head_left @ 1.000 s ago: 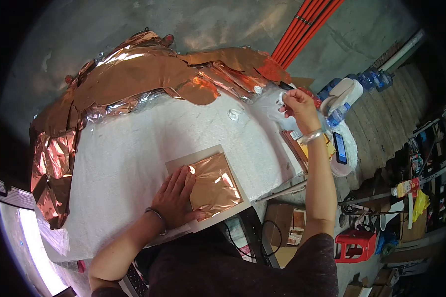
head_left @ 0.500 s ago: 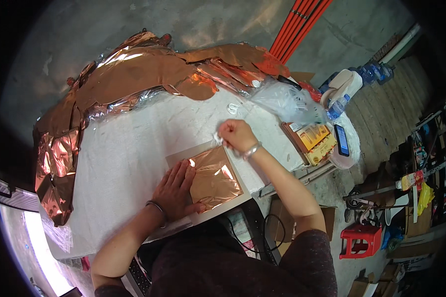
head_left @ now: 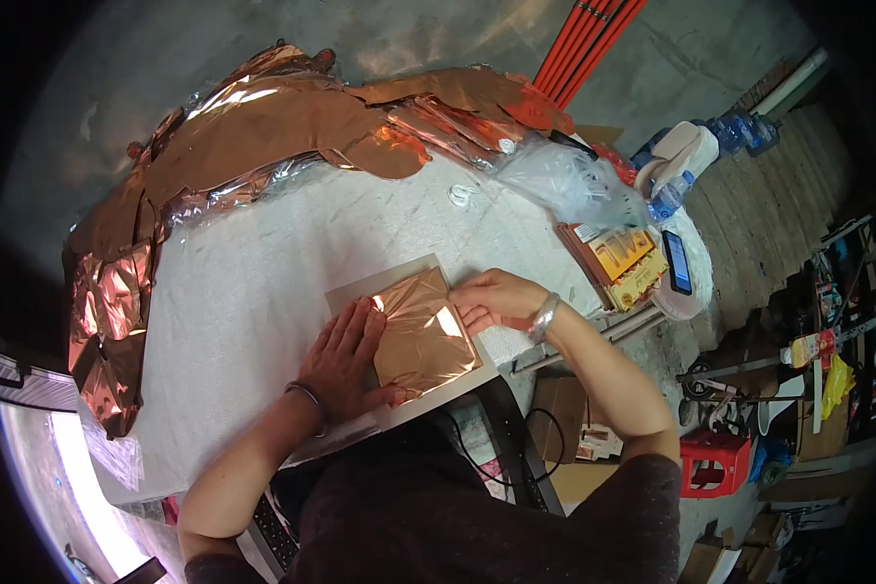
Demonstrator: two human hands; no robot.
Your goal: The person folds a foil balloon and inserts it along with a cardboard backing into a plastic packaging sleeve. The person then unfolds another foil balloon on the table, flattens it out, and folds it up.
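Observation:
A copper-coloured foil packet (head_left: 423,336), creased and shiny, lies on a pale flat board (head_left: 399,276) at the near edge of the table. My left hand (head_left: 346,355) rests flat along the packet's left side, fingers stretched out and thumb over its lower left corner. At the packet's upper right edge is my right hand (head_left: 496,297), its fingers bent and drawn together. What those fingers pinch, if anything, is hidden behind them.
Large copper foil pieces (head_left: 263,136) are heaped along the table's far and left sides. To the right are a clear plastic bag (head_left: 569,180), stacked printed packs (head_left: 618,263), a phone (head_left: 676,263) and a water bottle (head_left: 672,195). A red stool (head_left: 715,464) stands on the floor.
My right hand has come down and right, from above the packet's top corner to its right edge. The small white thing at its fingertips no longer shows. My left hand has stayed on the packet.

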